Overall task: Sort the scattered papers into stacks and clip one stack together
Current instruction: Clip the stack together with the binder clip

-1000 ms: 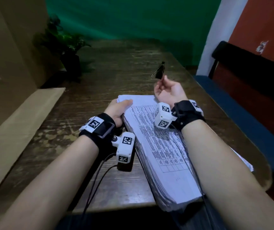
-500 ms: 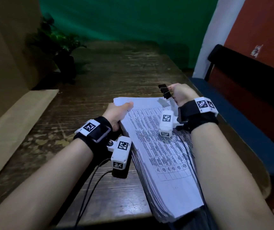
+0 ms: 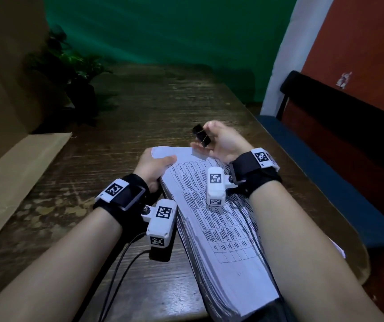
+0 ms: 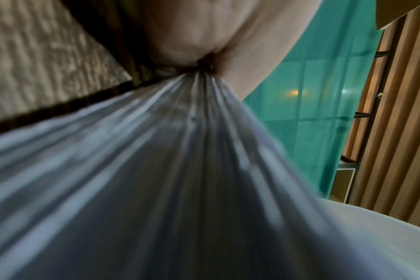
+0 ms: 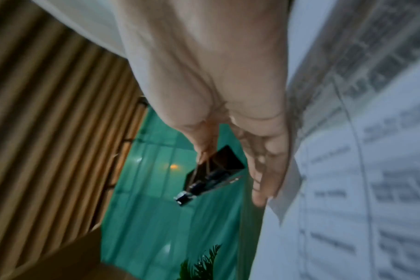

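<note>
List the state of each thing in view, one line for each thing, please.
paper stack: gathered in one thick pile on the table, not clipped.
binder clip: held above the stack's far end, not on the paper.
left hand: grips the stack's far left corner.
right hand: pinches the binder clip.
</note>
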